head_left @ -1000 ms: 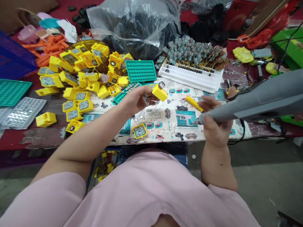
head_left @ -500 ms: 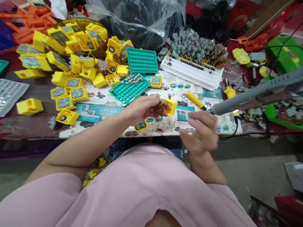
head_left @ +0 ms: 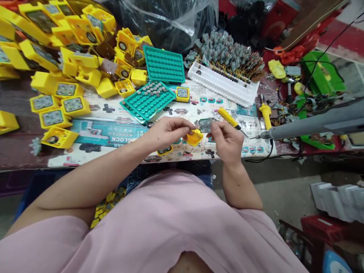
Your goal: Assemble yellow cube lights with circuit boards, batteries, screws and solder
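Observation:
Between its fingertips my left hand [head_left: 174,131] grips a small yellow casing [head_left: 195,137], tilted and open upward. My right hand [head_left: 226,140] is closed on a grey part [head_left: 206,125], which sits just above and beside the casing. Thin wires show between the two, too small to trace. Under my left hand lies another yellow casing [head_left: 165,150], partly hidden. A yellow-handled screwdriver [head_left: 228,116] rests behind my right hand. Beyond the hands is a green tray [head_left: 133,102] with several round metal cells in it.
Many yellow casings [head_left: 52,117] are heaped at the left. A second green tray [head_left: 165,64], a white rack [head_left: 224,89] and a pile of grey wired parts [head_left: 224,53] stand at the back. A grey electric driver [head_left: 313,121] juts in from the right, near a green bin [head_left: 324,72].
My right hand has moved left and closed on the grey part beside the casing. The casing has moved slightly left and down and been turned. The whole view has shifted.

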{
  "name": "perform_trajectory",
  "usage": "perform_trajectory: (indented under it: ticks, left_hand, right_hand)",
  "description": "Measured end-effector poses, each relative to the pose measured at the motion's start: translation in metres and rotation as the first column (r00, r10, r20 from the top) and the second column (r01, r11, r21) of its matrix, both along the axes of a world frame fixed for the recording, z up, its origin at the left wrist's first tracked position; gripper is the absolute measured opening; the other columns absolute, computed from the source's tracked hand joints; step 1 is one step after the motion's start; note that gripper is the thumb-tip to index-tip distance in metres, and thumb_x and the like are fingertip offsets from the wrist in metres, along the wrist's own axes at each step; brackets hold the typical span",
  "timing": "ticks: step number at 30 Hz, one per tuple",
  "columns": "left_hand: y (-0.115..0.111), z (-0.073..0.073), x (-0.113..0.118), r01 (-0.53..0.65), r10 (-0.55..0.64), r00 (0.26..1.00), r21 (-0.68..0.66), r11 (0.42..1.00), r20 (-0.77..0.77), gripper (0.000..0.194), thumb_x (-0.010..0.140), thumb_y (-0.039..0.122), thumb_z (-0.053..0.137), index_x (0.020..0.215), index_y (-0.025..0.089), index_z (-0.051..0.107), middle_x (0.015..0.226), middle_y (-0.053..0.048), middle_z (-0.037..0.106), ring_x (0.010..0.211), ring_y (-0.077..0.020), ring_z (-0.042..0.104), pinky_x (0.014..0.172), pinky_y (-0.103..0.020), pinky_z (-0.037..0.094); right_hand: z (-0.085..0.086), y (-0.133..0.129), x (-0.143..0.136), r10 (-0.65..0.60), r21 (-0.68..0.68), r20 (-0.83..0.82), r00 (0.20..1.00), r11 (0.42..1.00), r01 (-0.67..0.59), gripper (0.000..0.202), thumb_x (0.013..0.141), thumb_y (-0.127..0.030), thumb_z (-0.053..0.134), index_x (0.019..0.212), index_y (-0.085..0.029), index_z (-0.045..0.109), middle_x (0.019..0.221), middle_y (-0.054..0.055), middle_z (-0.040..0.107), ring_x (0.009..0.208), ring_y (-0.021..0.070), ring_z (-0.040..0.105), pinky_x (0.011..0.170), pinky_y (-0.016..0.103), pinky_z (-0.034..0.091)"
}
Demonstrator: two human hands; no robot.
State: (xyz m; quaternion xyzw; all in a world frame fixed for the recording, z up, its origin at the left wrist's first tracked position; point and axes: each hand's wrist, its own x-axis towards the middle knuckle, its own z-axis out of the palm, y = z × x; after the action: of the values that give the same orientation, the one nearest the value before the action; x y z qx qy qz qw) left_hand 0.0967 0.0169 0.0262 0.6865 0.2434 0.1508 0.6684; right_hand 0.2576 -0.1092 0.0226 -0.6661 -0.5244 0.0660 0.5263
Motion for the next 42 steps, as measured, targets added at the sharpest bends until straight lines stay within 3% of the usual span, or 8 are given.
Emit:
perform_trajectory:
  ticks: [3, 6, 10, 15, 27, 35, 39, 42]
  left_hand:
    - [0.001, 0.001, 0.002, -0.060, 0.060, 0.998, 0.282, 0.958, 0.008, 0.037, 0.079, 0.040, 0.061, 0.104, 0.014, 0.070, 0.105, -0.009, 0.072, 0.091, -0.0210, 0.066, 0.081, -0.033, 0.053]
    - [-0.002, 0.000, 0.007, 0.049, -0.040, 0.999, 0.330, 0.943, -0.033, 0.044, 0.081, 0.047, 0.059, 0.111, 0.016, 0.068, 0.116, -0.009, 0.071, 0.111, -0.0250, 0.063, 0.100, -0.038, 0.048]
    - [-0.008, -0.001, 0.013, 0.136, -0.121, 0.990, 0.293, 0.946, -0.070, 0.035, 0.083, 0.044, 0.055, 0.098, 0.016, 0.068, 0.105, -0.006, 0.073, 0.102, -0.0219, 0.065, 0.100, -0.034, 0.047]
    - [-0.009, -0.003, 0.017, 0.124, -0.118, 0.992, 0.279, 0.952, -0.038, 0.025, 0.083, 0.038, 0.051, 0.086, 0.017, 0.064, 0.092, -0.002, 0.071, 0.091, -0.0182, 0.064, 0.092, -0.031, 0.049]
    - [-0.012, -0.009, 0.019, 0.066, -0.066, 0.997, -0.004, 0.998, 0.041, 0.026, 0.080, 0.042, 0.058, 0.083, 0.017, 0.059, 0.079, -0.001, 0.064, 0.070, -0.0129, 0.054, 0.069, -0.026, 0.043]
    - [-0.014, -0.012, 0.022, 0.054, -0.041, 0.992, -0.112, 0.992, 0.117, 0.026, 0.078, 0.041, 0.065, 0.081, 0.017, 0.058, 0.075, 0.000, 0.060, 0.070, -0.0120, 0.055, 0.070, -0.026, 0.045]
    - [-0.010, -0.010, 0.016, 0.123, -0.124, 0.991, 0.021, 0.992, 0.049, 0.033, 0.081, 0.049, 0.060, 0.089, 0.017, 0.059, 0.088, -0.004, 0.066, 0.084, -0.0167, 0.061, 0.080, -0.030, 0.049]
    - [-0.008, -0.009, 0.011, 0.245, -0.235, 0.969, 0.297, 0.923, -0.072, 0.059, 0.079, 0.052, 0.064, 0.124, 0.014, 0.054, 0.126, -0.014, 0.063, 0.115, -0.0266, 0.060, 0.098, -0.037, 0.047]
  right_hand:
    - [0.000, 0.004, 0.004, 0.016, -0.122, -0.434, 0.901, 0.990, -0.076, 0.035, 0.085, -0.054, 0.066, 0.076, -0.021, 0.070, 0.051, -0.005, 0.060, 0.040, 0.0075, 0.054, 0.039, 0.020, 0.041]
    - [-0.003, 0.005, 0.006, 0.027, -0.120, -0.585, 0.810, 0.986, -0.119, 0.040, 0.077, -0.060, 0.071, 0.073, -0.020, 0.067, 0.051, -0.005, 0.061, 0.041, 0.0084, 0.056, 0.037, 0.019, 0.040]
    - [-0.004, 0.005, 0.006, -0.004, -0.153, -0.608, 0.794, 0.982, -0.112, 0.041, 0.075, -0.060, 0.072, 0.073, -0.020, 0.066, 0.051, -0.005, 0.061, 0.041, 0.0085, 0.056, 0.037, 0.019, 0.040]
    - [-0.004, 0.004, 0.005, -0.012, -0.151, -0.628, 0.778, 0.983, -0.106, 0.042, 0.072, -0.061, 0.074, 0.070, -0.020, 0.065, 0.050, -0.005, 0.059, 0.042, 0.0090, 0.057, 0.037, 0.020, 0.039]
    - [-0.009, 0.005, 0.011, -0.019, -0.203, -0.654, 0.756, 0.967, -0.151, 0.047, 0.070, -0.066, 0.073, 0.071, -0.020, 0.063, 0.051, -0.004, 0.061, 0.041, 0.0082, 0.051, 0.037, 0.020, 0.039]
    - [-0.014, 0.004, 0.013, 0.017, -0.164, -0.675, 0.738, 0.971, -0.173, 0.041, 0.074, -0.060, 0.074, 0.070, -0.020, 0.064, 0.050, -0.004, 0.062, 0.039, 0.0073, 0.051, 0.036, 0.018, 0.039]
    - [-0.013, 0.005, 0.012, 0.014, -0.136, -0.683, 0.730, 0.980, -0.147, 0.042, 0.071, -0.060, 0.076, 0.068, -0.020, 0.063, 0.050, -0.005, 0.060, 0.041, 0.0082, 0.052, 0.037, 0.020, 0.041]
    - [-0.014, 0.004, 0.013, 0.028, -0.087, -0.658, 0.752, 0.990, -0.113, 0.040, 0.073, -0.060, 0.075, 0.072, -0.021, 0.065, 0.054, -0.006, 0.058, 0.045, 0.0082, 0.054, 0.044, 0.021, 0.047]
